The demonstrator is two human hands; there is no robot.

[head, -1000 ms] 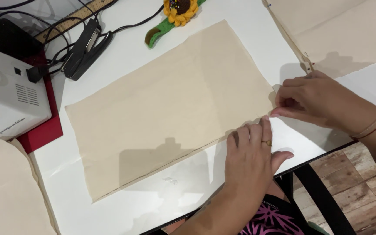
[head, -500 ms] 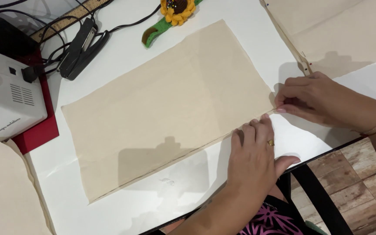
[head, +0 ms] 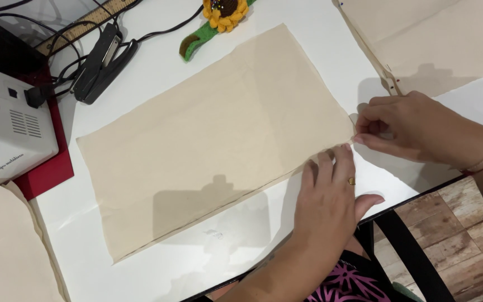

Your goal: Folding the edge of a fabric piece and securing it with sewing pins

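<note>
Left hand [head: 331,196] slid rightward, flat on cloth [head: 213,140]; right hand [head: 415,131] pinches corner; long axis left-right.

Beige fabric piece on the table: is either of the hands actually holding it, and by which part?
The right hand pinches the beige fabric piece at its near right corner. The left hand only presses flat on the near edge beside that corner.

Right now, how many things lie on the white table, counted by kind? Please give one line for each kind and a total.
Beige fabric pieces: 3 (middle, top right, lower left)
Sewing machine, white: 1
Stapler, black: 1
Sunflower pincushion: 1
Wooden ruler: 1
Total: 7
</note>
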